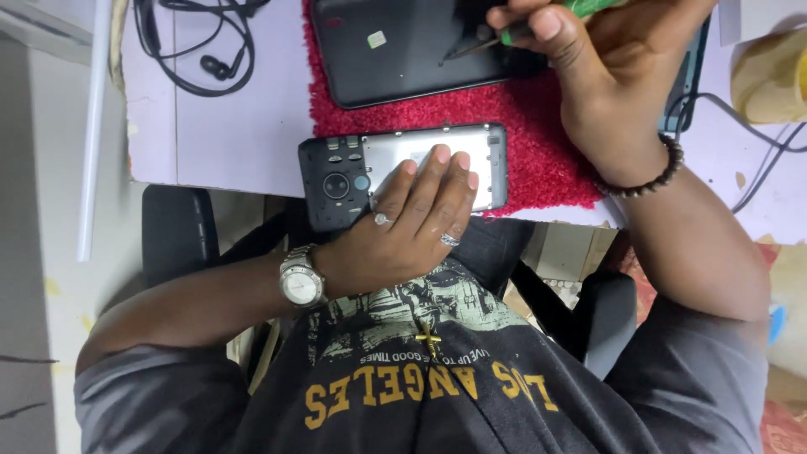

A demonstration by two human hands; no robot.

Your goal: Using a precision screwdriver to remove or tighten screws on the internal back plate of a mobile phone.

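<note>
Tabletop (218, 126), pale lilac, with red mat (538, 134) and black earphones (202, 50).
Left hand (403, 223) lies flat, fingers extended, on opened phone (336, 181); right hand (605, 67) fingers pinch green-handled tool (504, 35).

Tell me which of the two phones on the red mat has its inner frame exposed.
The nearer phone, under the left hand: its silver frame and camera module show. The farther phone, where the right hand holds a green-handled tool, shows a plain black surface.

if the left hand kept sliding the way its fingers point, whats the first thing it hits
The left hand lies flat on the opened phone body, fingers pointing up the picture. Going straight on, it would probably cross the red mat and first meet the dark back cover, though heights are hard to judge.
</note>
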